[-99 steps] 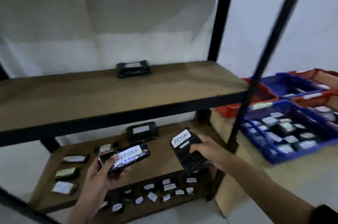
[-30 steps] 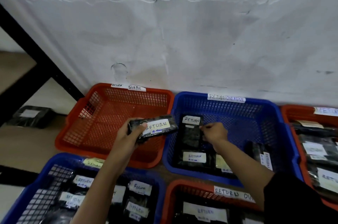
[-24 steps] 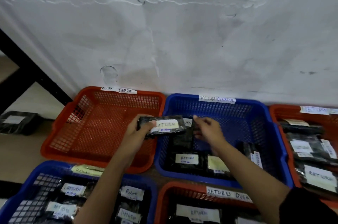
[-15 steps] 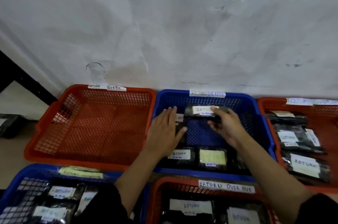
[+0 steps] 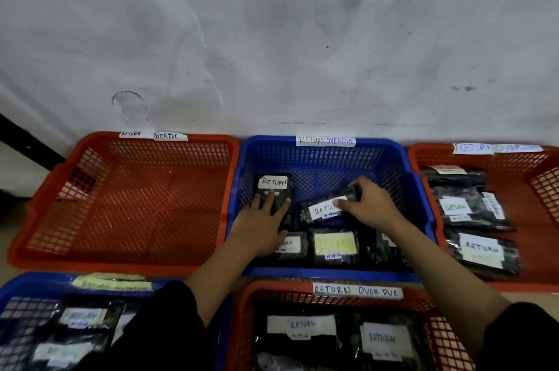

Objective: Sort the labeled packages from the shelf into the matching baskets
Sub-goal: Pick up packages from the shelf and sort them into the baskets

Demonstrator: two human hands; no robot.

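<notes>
Head view: both hands inside blue basket [image 5: 328, 272] labeled RETURN OVERDUE. Left hand [image 5: 262, 228] flat, fingers straight, pressing RETURN package [image 5: 273, 186] at basket's back-left. Right hand [image 5: 367, 205] pinches tilted RETURN package [image 5: 322, 210] mid-basket, just right of the left hand. Bare mesh floor toward back wall. More labeled packages along the front wall. Orange basket [image 5: 121, 198] to the left holds nothing; orange basket [image 5: 544, 186] on the right holds black packages.

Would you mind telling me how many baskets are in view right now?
5. Back row: an orange basket on the left, a blue basket in the middle, an orange basket on the right. Front row: a blue basket left, an orange basket centre. More may lie outside the frame.
</notes>
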